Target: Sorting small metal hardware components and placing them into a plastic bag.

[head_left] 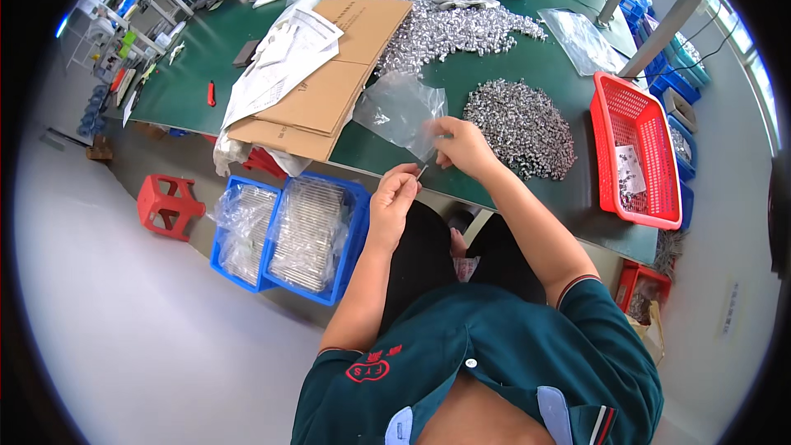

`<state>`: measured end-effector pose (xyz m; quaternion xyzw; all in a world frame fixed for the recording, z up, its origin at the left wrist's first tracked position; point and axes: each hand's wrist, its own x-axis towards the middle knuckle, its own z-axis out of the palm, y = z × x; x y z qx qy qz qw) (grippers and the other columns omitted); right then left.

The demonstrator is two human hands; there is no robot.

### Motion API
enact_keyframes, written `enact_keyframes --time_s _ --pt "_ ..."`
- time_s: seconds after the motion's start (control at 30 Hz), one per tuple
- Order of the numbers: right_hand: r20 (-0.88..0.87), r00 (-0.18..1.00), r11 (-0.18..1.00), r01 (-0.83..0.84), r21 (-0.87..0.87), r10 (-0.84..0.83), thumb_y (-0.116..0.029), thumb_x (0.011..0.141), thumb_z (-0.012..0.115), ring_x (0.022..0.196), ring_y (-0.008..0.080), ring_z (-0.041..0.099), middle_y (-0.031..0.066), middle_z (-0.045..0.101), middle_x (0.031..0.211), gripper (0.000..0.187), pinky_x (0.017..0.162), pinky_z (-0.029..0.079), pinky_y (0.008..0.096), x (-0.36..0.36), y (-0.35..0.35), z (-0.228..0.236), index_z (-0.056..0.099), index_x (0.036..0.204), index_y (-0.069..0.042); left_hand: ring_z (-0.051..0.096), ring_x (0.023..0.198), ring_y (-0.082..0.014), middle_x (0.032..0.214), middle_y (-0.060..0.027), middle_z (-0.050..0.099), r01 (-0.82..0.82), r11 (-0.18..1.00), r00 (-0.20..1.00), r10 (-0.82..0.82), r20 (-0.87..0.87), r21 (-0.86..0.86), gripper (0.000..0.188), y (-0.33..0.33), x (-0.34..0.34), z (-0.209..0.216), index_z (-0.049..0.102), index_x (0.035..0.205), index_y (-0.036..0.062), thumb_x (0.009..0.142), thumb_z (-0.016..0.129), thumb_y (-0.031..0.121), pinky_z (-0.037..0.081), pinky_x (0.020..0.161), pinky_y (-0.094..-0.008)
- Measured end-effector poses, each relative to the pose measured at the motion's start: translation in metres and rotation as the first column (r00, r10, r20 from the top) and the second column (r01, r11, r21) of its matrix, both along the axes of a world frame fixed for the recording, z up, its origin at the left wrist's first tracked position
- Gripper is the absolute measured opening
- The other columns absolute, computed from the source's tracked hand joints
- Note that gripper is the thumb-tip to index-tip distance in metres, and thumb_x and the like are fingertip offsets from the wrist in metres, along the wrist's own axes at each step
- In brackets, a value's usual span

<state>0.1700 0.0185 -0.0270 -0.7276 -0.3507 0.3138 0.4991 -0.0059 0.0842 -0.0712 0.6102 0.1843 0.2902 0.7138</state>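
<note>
The fingers of our left hand (390, 204) pinch a thin, silvery, rod-like piece (423, 172) at the near edge of the green-topped desk (181, 86). Just beside it, the fingers of our right hand (463, 148) are curled together; we cannot tell whether they grip anything. Beyond, we see a crumpled clear plastic bag (400, 111) and, to its right, a rounded heap of small silvery metal parts (521, 128). Farther right stands a red perforated plastic basket (607, 156).

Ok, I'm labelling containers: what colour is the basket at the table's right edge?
The basket is red, best seen in the head view.
</note>
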Motion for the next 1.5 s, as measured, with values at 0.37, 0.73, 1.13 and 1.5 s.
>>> enact_keyframes --time_s 0.37,0.73,1.13,1.5 --pt "-0.03 0.979 0.975 0.203 0.094 -0.201 -0.008 0.083 0.061 0.061 0.0136 0.064 0.0077 0.066 0.084 0.02 0.051 0.05 0.027 0.018 -0.045 0.012 0.061 0.102 -0.001 0.058 0.101 -0.0189 0.12 -0.01 0.053 0.013 0.997 1.0 -0.014 -0.008 -0.075 0.016 -0.019 0.007 0.008 0.062 0.097 -0.0005 0.094 0.052 0.012 0.05 0.083 -0.0305" --pt "0.682 0.674 0.939 0.34 0.054 -0.284 -0.009 0.078 0.064 0.076 0.0294 0.062 0.0093 0.062 0.083 0.01 0.068 0.05 0.0355 0.027 -0.155 -0.003 0.066 0.087 -0.007 0.047 0.059 -0.004 0.07 0.0014 0.056 0.152 0.965 0.97 -0.188 -0.156 -0.215 0.016 -0.06 0.018 0.016 0.06 0.088 0.0048 0.094 0.055 0.019 0.037 0.054 -0.018" --pt "0.75 0.603 0.952 0.283 0.119 -0.273 -0.009 0.071 0.07 0.077 0.0267 0.061 0.0066 0.058 0.081 0.013 0.067 0.05 0.0366 0.016 -0.156 -0.01 0.066 0.084 -0.009 0.046 0.06 -0.0033 0.07 0.0019 0.055 0.192 0.958 0.95 -0.236 -0.206 -0.213 0.016 -0.081 0.024 0.009 0.06 0.089 0.0042 0.094 0.054 0.018 0.037 0.056 -0.0174" --pt "0.763 0.599 0.966 0.221 0.131 -0.241 -0.01 0.069 0.071 0.08 0.0246 0.06 0.0046 0.058 0.081 0.012 0.068 0.05 0.0359 0.014 -0.153 -0.013 0.067 0.08 -0.009 0.046 0.059 -0.0036 0.069 0.0013 0.055 0.209 0.953 0.949 -0.251 -0.19 -0.219 0.015 -0.084 0.027 0.008 0.059 0.089 0.0029 0.094 0.054 0.016 0.037 0.055 -0.0173"
